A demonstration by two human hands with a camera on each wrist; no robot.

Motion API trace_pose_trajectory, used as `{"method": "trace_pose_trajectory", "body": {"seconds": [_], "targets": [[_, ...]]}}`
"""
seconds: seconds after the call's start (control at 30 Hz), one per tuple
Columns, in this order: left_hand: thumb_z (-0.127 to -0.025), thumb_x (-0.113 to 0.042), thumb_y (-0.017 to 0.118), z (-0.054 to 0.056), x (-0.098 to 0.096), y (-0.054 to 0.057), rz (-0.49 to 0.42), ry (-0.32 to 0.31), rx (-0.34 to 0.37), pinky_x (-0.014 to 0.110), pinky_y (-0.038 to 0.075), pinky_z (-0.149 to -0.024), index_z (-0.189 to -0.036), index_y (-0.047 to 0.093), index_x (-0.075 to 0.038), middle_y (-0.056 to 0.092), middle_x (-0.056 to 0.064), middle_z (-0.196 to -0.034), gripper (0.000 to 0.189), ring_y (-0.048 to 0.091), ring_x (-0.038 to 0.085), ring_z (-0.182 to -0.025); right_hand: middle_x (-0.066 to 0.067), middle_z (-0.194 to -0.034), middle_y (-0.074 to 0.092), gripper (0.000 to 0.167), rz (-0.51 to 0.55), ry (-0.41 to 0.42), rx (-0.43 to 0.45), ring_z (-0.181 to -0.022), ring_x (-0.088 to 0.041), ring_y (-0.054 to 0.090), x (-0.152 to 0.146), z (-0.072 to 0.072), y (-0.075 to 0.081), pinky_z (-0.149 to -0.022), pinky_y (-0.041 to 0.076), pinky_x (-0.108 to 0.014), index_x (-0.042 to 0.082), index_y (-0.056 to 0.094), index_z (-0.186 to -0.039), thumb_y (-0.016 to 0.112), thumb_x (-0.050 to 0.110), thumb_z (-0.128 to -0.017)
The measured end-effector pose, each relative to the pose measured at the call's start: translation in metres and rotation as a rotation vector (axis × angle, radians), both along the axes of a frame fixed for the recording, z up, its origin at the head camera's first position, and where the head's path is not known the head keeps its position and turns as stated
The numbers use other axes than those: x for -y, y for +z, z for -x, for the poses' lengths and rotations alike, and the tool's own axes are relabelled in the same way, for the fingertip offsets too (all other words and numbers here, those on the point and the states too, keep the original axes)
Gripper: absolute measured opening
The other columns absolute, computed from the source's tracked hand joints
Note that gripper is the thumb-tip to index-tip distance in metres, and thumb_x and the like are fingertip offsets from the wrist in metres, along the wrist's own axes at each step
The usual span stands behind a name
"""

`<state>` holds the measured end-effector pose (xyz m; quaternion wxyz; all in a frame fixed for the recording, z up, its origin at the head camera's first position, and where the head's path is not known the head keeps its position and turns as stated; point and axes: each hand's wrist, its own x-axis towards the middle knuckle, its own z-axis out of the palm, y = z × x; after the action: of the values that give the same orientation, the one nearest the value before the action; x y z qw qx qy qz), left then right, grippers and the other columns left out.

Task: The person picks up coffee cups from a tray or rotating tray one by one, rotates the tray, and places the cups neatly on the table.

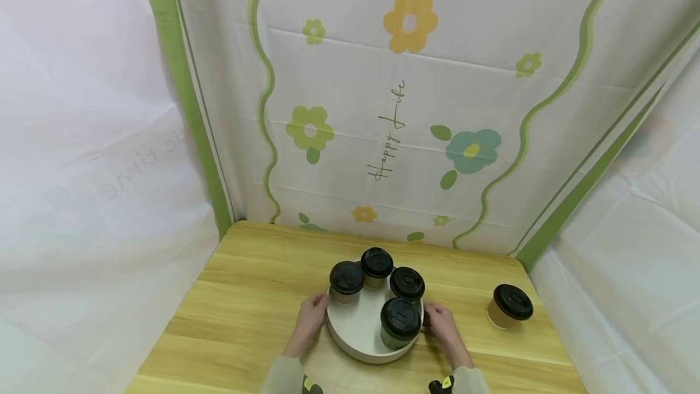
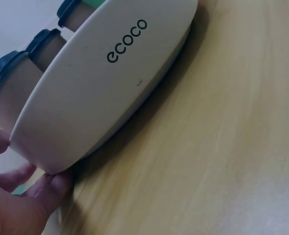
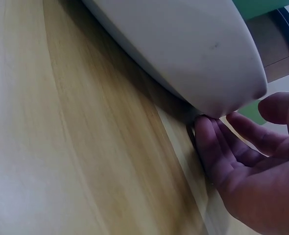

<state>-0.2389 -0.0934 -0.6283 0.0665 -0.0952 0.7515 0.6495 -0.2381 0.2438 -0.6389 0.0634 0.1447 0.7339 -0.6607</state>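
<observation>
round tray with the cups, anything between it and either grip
Nothing visible: the left grip and right grip both touch the tray. The lone cup is off to the right, out of the way.

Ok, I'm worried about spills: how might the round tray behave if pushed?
The round tray looks stiff, holding an even curve. Wide and low, it seems unlikely to tip. The four lidded cups standing on it might slide or topple if jolted.

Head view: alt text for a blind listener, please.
Left hand and right hand grip opposite sides of a round cream tray holding four black-lidded cups, three brown, one green. A fifth black-lidded brown cup sits to the right on the yellow wooden table.
</observation>
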Motion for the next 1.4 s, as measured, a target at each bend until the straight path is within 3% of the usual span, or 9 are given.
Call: {"method": "trace_pose_trajectory", "body": {"seconds": [0.17,0.33,0.47,0.7,0.93,1.13,1.4], "targets": [[-0.102,-0.035,0.050,0.005,0.001,0.002,0.011,-0.006,-0.011,0.048,0.054,-0.097,-0.130,0.056,0.006,0.060,0.026,-0.129,0.050,0.060,0.037,-0.118,-0.007,-0.085,0.066,0.030,-0.002,0.016,0.004,-0.075,-0.017,0.063,0.000,-0.001,0.010,-0.064,0.058,-0.031,-0.006,0.062,-0.110,0.046,0.019,-0.103],[-0.102,-0.041,0.050,0.007,0.000,0.001,0.013,-0.006,0.004,0.047,0.053,-0.097,-0.130,0.057,0.003,0.062,0.023,-0.128,0.052,0.061,0.034,-0.116,-0.008,-0.087,0.067,0.031,0.003,0.035,0.008,-0.075,-0.016,0.064,-0.006,0.003,0.004,-0.064,0.058,-0.031,-0.005,0.060,-0.112,0.044,0.020,-0.104],[-0.102,-0.044,0.048,0.009,0.001,-0.003,0.029,0.004,0.008,0.048,0.052,-0.098,-0.129,0.058,0.000,0.063,0.021,-0.127,0.053,0.061,0.032,-0.116,-0.010,-0.090,0.069,0.035,0.000,0.034,-0.005,-0.077,-0.018,0.067,-0.008,0.003,0.011,-0.066,0.060,-0.034,-0.009,0.058,-0.116,0.046,0.021,-0.103],[-0.101,-0.046,0.048,0.011,0.002,-0.007,0.028,-0.023,-0.001,0.052,0.049,-0.101,-0.130,0.057,0.002,0.060,0.024,-0.130,0.056,0.058,0.037,-0.119,-0.028,-0.121,0.062,0.047,-0.169,0.003,-0.097,-0.098,-0.028,0.068,-0.024,-0.005,0.051,-0.085,0.060,-0.044,-0.008,0.051,-0.131,0.045,0.030,-0.105],[-0.102,-0.044,0.048,0.011,0.003,-0.008,0.014,-0.003,0.021,0.050,0.050,-0.100,-0.132,0.057,0.000,0.060,0.022,-0.131,0.054,0.058,0.034,-0.120,-0.024,-0.125,0.062,0.048,-0.293,0.058,-0.211,-0.093,-0.011,0.067,-0.031,0.000,0.093,-0.081,0.061,-0.035,-0.001,0.054,-0.131,0.044,0.038,-0.105],[-0.101,-0.045,0.049,0.012,0.003,-0.007,0.003,-0.001,0.026,0.050,0.049,-0.101,-0.131,0.057,0.000,0.059,0.022,-0.133,0.055,0.057,0.034,-0.121,-0.022,-0.124,0.063,0.046,-0.352,0.092,-0.246,-0.093,-0.009,0.065,-0.030,0.006,0.109,-0.081,0.061,-0.036,0.002,0.054,-0.132,0.044,0.037,-0.105],[-0.102,-0.044,0.049,0.009,0.004,-0.004,0.010,-0.018,0.026,0.047,0.053,-0.096,-0.131,0.057,0.002,0.060,0.022,-0.130,0.055,0.060,0.031,-0.117,-0.018,-0.127,0.062,0.046,-0.465,0.182,-0.289,-0.112,-0.034,0.062,-0.022,0.002,0.123,-0.080,0.060,-0.030,0.008,0.054,-0.135,0.043,0.041,-0.104]]}}
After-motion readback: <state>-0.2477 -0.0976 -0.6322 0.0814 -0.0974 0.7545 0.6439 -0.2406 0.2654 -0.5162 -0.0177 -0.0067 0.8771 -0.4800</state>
